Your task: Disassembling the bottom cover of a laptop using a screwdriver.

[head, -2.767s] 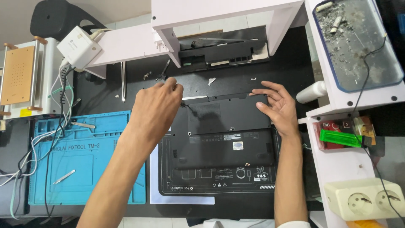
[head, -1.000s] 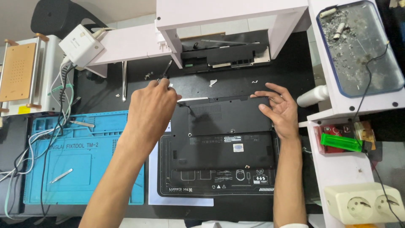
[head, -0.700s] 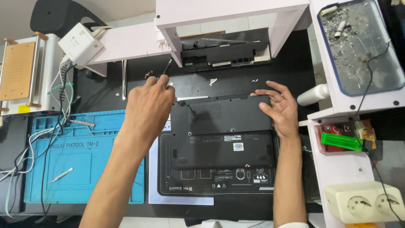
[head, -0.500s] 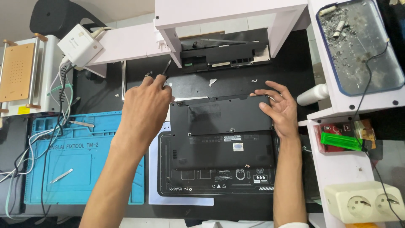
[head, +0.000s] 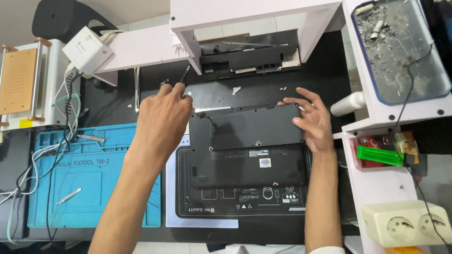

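Note:
A black laptop [head: 245, 178] lies upside down on the desk, its underside up. A black cover panel [head: 249, 127] lies across its far half. My left hand [head: 162, 117] is closed around a thin black screwdriver [head: 184, 75], whose end sticks out beyond my fingers, just left of the panel's far left corner. My right hand [head: 313, 120] rests with spread fingers on the panel's right edge and far right corner.
A blue work mat [head: 94, 178] with small metal tools lies at the left, cables trailing over it. A white shelf [head: 254, 14] stands over the far desk with another black device under it. A white rack at the right holds a tray, a green lighter [head: 379, 156] and a socket strip [head: 407, 228].
My left hand has drawn a little to the left, off the panel's far left corner, with the screwdriver. My right hand has stayed on the panel's right edge.

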